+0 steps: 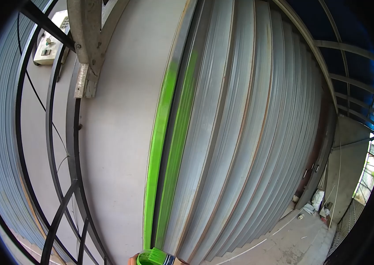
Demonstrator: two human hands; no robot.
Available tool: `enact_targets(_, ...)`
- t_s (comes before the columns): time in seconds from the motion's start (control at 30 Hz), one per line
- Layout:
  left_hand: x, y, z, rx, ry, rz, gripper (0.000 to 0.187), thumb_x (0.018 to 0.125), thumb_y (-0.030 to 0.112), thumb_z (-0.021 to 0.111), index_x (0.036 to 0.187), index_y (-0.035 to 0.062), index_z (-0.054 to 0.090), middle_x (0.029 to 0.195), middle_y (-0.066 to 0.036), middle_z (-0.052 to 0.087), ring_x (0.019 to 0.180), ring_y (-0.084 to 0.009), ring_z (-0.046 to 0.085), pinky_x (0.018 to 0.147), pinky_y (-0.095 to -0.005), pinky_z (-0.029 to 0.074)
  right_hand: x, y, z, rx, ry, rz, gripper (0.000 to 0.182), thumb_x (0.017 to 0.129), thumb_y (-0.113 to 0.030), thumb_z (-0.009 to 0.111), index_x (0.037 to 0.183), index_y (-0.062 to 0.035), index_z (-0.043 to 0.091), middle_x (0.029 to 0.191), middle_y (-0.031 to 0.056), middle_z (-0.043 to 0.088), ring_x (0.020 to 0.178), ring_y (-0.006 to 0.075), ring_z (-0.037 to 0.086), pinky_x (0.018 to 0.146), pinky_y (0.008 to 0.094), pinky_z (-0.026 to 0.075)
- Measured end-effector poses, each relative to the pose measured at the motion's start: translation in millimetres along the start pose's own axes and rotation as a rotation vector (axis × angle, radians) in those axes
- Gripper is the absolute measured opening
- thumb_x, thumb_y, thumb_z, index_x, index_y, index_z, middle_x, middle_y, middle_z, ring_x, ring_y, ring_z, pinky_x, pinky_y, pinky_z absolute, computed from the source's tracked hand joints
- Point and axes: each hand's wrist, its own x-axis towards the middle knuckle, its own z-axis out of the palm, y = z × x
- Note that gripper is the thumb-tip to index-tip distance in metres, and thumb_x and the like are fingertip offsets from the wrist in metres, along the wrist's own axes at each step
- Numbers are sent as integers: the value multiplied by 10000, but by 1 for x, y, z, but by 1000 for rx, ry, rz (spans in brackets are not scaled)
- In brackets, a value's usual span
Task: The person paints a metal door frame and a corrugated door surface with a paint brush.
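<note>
A green-wet brush (158,256) sits over a paint can (145,259) at the bottom edge, a fingertip (130,261) beside it, grip impossible to tell, green-painted shutter rail (158,145) rising directly above.

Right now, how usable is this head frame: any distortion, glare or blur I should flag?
Head view: strong fisheye bends the shutter and the green-painted guide rail into curves; black vignette at the corners; even daylight, no glare; the green brush is cropped at the bottom edge, hands hardly visible.
</note>
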Motion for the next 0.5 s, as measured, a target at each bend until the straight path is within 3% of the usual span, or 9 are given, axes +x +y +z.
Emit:
enact_targets(0.03, 1, 4, 1, 1, -2, -13, 814, 564, 394, 923, 1233, 86, 575, 1054, -189, 683, 973, -349, 675, 804, -410, 550, 7, 9, -11, -145, 157, -107, 86, 924, 4, 602, 985, -41, 643, 930, 101, 674, 901, 220, 653, 822, 326, 546)
enact_targets(0.1, 1, 7, 3, 23, -14, -57, 812, 558, 373, 929, 1225, 75, 575, 1046, -191, 686, 975, -328, 682, 818, -400, 553, -2, 4, 0, -78, 59, -52, 79, 927, -21, 605, 994, -46, 638, 930, 90, 675, 910, 211, 650, 843, 326, 544)
enact_targets(0.17, 4, -12, 18, 56, 114, 127, 868, 454, 377, 949, 1120, -37, 577, 970, -164, 670, 866, -308, 696, 780, -383, 557, -1, 6, -5, -49, -5, 0, 83, 930, -43, 610, 1010, -52, 631, 941, 82, 672, 914, 198, 646, 871, 327, 535)
enact_targets(0.3, 6, -12, 13, 49, 123, 88, 892, 442, 381, 947, 1134, -46, 578, 993, -176, 665, 884, -316, 694, 790, -389, 560, 7, 1, 13, -2, 78, 50, 96, 927, -34, 609, 1006, -85, 624, 945, 25, 652, 911, 196, 645, 901, 355, 528)
enact_targets(0.33, 8, -12, 11, 66, 129, 92, 880, 441, 383, 945, 1123, -43, 586, 985, -173, 668, 878, -322, 693, 789, -388, 561, 14, -2, 25, 18, -18, 5, 107, 928, -15, 600, 1002, -91, 617, 936, 24, 649, 889, 200, 651, 905, 357, 530)
enact_targets(0.37, 10, -11, 8, 44, 131, 69, 872, 445, 370, 948, 1119, -50, 588, 958, -168, 676, 870, -305, 700, 794, -372, 561, 20, -12, 39, 62, 15, 3, 71, 902, -36, 641, 928, -101, 628, 855, 21, 648, 820, 189, 646, 823, 325, 551)
enact_targets(0.4, 12, -15, 6, -24, 127, 68, 859, 455, 356, 952, 1116, -55, 587, 966, -159, 686, 875, -276, 704, 805, -362, 561, 71, -8, -24, 145, -98, 52, 226, 908, 51, 605, 1048, -123, 571, 1008, 98, 688, 972, 264, 699, 804, 318, 615)
enact_targets(0.43, 13, -16, 1, -86, 118, 72, 847, 465, 342, 957, 1113, -60, 586, 973, -150, 696, 879, -247, 707, 816, -352, 560, 73, -25, 9, 121, -133, -33, 275, 886, 92, 602, 1042, -132, 567, 1009, 88, 683, 962, 245, 698, 816, 326, 615)
enact_targets(0.5, 12, -11, -9, -97, 93, 38, 814, 549, 331, 936, 1213, 34, 570, 1043, -184, 691, 970, -293, 688, 839, -381, 553, 85, -52, 66, -51, -189, -258, 310, 858, 120, 621, 1043, -120, 554, 1004, 78, 670, 938, 224, 693, 826, 338, 614)
